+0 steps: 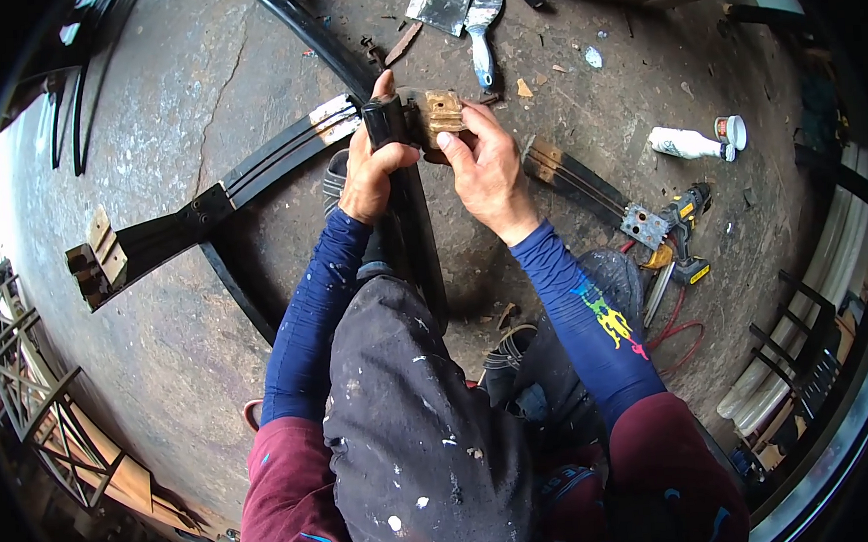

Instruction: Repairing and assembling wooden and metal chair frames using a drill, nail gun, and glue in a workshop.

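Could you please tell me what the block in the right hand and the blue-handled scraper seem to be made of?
The ridged block in the right hand could be metal or wood; its worn, yellowish-brown surface leaves this open. The blue-handled scraper has a grey, smeared blade, probably steel, and a blue-and-white handle, possibly plastic.

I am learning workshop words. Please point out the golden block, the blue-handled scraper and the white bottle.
Golden block (444, 109), head view: grooved face.
Blue-handled scraper (479, 41), head view: handle near blade.
White bottle (686, 144), head view: body.
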`<state>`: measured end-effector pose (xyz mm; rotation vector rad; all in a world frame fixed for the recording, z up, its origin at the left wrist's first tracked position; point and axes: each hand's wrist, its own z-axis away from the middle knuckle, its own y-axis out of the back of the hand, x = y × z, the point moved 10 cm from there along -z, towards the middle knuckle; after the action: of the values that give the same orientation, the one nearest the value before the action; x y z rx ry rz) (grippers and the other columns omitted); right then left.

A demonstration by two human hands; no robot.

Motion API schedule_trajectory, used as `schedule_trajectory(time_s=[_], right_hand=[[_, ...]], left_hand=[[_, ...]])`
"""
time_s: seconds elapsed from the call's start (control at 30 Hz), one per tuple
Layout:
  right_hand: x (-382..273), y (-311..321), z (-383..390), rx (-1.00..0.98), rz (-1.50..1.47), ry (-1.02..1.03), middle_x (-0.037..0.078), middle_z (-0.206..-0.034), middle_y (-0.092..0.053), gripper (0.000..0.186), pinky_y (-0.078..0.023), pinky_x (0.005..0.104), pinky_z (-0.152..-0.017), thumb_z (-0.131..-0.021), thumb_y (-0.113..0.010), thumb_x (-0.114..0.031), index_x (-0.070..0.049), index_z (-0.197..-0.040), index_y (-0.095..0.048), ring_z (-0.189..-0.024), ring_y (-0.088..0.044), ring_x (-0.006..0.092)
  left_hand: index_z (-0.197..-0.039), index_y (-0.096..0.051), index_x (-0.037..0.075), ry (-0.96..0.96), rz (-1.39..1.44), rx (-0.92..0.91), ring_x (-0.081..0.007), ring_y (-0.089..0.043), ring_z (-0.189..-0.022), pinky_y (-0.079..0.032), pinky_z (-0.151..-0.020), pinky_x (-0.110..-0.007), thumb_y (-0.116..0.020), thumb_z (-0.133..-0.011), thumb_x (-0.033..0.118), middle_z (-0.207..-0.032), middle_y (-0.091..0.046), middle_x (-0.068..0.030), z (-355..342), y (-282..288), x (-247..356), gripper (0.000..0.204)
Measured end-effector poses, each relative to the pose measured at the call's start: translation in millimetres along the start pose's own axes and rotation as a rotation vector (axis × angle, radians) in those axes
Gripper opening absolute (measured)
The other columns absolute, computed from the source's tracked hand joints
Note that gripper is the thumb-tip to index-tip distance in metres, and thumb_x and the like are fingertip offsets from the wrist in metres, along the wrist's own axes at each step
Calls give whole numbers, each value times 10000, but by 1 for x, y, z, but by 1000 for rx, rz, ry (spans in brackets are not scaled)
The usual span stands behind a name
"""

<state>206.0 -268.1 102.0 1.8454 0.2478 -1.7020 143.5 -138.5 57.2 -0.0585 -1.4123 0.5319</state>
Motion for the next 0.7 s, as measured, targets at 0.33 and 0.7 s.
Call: schedule_trajectory(time_s=[0.33, 0.7], right_hand=[[-15, 2, -2, -95, 36, 12, 213, -1306, -597, 559, -558, 385, -928, -925, -595, 11, 3, -1464, -444, -1113, -655, 311], [-37, 4, -4, -23, 154, 128, 210, -1260, -611, 585, -538, 424, -963, -835, -723, -20, -25, -1373, -493, -1157, -637, 361]], left_hand=[[-1542, -361, 54, 80, 230, -24, -179, -578, -1085, -436, -1004, -275, -591, -693, 81, -1199, -586, -56, 4, -6, -11, 880], [-1488, -382, 63, 32, 251, -74, -190, -562, -1113, -417, -1017, -271, -594, -638, 46, -1201, -580, -59, 2, -21, 4, 876]])
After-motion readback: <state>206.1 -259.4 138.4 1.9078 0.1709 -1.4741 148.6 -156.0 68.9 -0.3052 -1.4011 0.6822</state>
